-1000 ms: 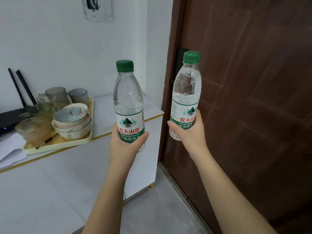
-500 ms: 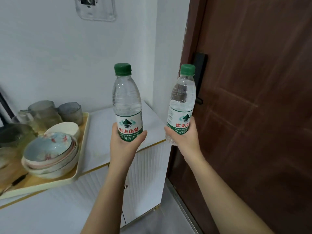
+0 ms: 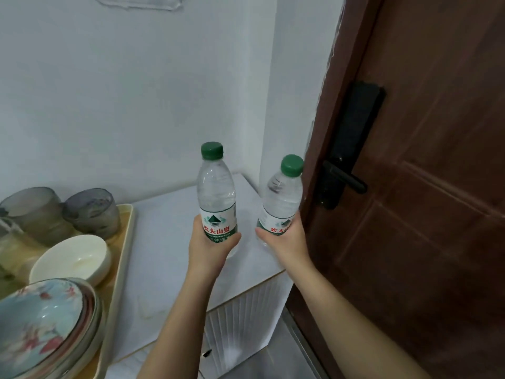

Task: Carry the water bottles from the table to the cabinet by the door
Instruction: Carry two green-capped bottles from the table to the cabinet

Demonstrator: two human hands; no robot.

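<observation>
I hold two clear water bottles with green caps and white-green labels over the white cabinet top (image 3: 169,242). My left hand (image 3: 209,248) grips the left bottle (image 3: 216,192) around its lower label, upright. My right hand (image 3: 284,243) grips the right bottle (image 3: 282,195) near its base, tilted slightly right, close to the cabinet's right edge. The bases of both bottles are hidden by my fingers, so I cannot tell whether they touch the cabinet top.
A cream tray (image 3: 124,258) on the cabinet's left holds a white bowl (image 3: 72,259), stacked patterned bowls (image 3: 46,326) and grey glass cups (image 3: 91,212). A brown door (image 3: 437,187) with a black handle (image 3: 345,179) stands right of the cabinet. White wall behind.
Both hands have lowered and moved forward with the bottles, now over the cabinet top. The view has come closer to the cabinet and door.
</observation>
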